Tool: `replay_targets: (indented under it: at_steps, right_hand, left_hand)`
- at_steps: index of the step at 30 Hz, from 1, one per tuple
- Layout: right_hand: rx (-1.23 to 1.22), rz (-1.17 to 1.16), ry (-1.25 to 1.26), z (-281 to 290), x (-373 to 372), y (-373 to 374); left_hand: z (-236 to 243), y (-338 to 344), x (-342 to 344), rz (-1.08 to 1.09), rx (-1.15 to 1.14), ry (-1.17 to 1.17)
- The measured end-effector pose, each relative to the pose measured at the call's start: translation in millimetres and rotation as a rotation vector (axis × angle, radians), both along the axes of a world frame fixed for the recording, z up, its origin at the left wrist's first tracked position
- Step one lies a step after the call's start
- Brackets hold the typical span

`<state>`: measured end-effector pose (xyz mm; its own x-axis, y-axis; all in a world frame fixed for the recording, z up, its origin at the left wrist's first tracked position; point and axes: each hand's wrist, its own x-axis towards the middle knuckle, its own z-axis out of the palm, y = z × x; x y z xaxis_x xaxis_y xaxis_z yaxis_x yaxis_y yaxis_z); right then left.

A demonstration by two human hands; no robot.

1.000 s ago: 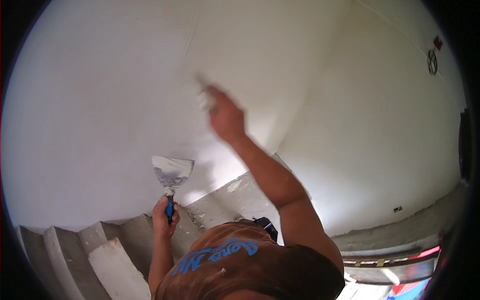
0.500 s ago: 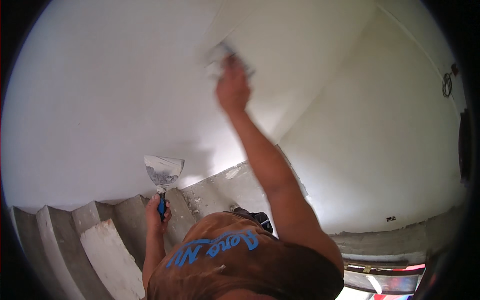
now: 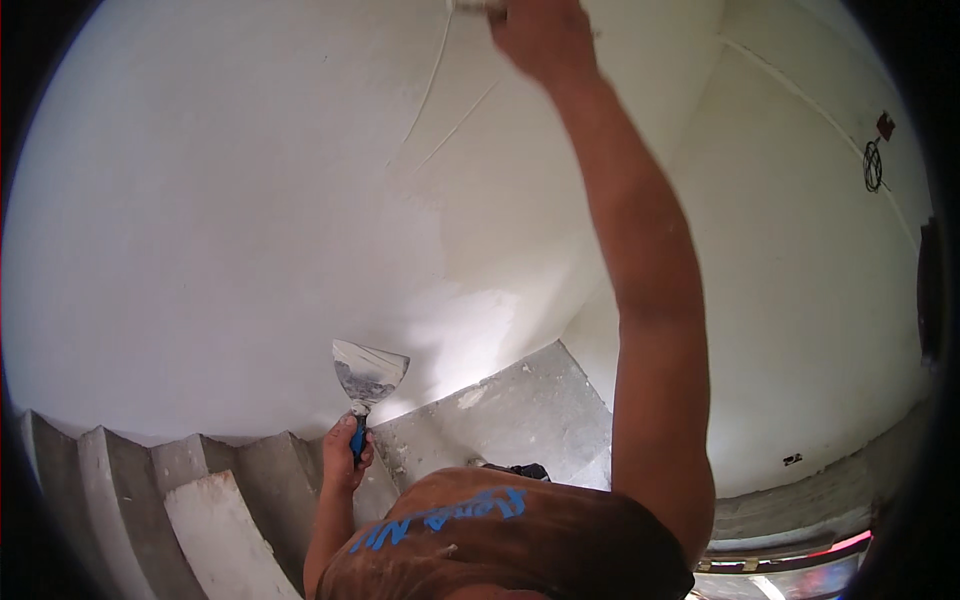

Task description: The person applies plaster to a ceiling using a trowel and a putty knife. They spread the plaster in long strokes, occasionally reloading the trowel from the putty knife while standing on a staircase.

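Observation:
My left hand (image 3: 347, 452) is closed round the blue and black handle of a wide putty knife (image 3: 371, 373), blade upward. White filler coats the blade's upper part, with grey metal bare below. My right arm is stretched up, and my right hand (image 3: 545, 40) grips a second putty knife (image 3: 470, 6) at the top edge. Most of that tool is cut off, but a pale edge shows against the white wall (image 3: 230, 220). Two thin raised lines of filler (image 3: 432, 95) run down the wall below it.
Grey concrete steps (image 3: 130, 480) descend along the left, with a whitish board (image 3: 225, 535) lying across them. A concrete landing (image 3: 520, 400) meets the wall's foot. On the right wall are a dark cable coil (image 3: 873, 167) and a small wall box (image 3: 793, 460).
My right hand has swept up and to the right with its tool, leaving longer filler lines on the wall. My left hand with its putty knife has shifted slightly right and down.

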<state>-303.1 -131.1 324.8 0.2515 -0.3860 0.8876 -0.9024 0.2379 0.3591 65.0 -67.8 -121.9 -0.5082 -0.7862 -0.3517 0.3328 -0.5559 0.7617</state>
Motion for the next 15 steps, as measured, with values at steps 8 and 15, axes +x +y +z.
replay_targets:
  at_steps: [8, 15]
  right_hand:
    - [-0.047, -0.066, 0.022, -70, -52, -50]
    - [0.040, 0.139, -0.333, -293, -4, -44]
  left_hand:
    - [-6, 7, -8, 0.127, 0.048, -0.023]
    - [1, -7, -2, -0.031, -0.066, -0.081]
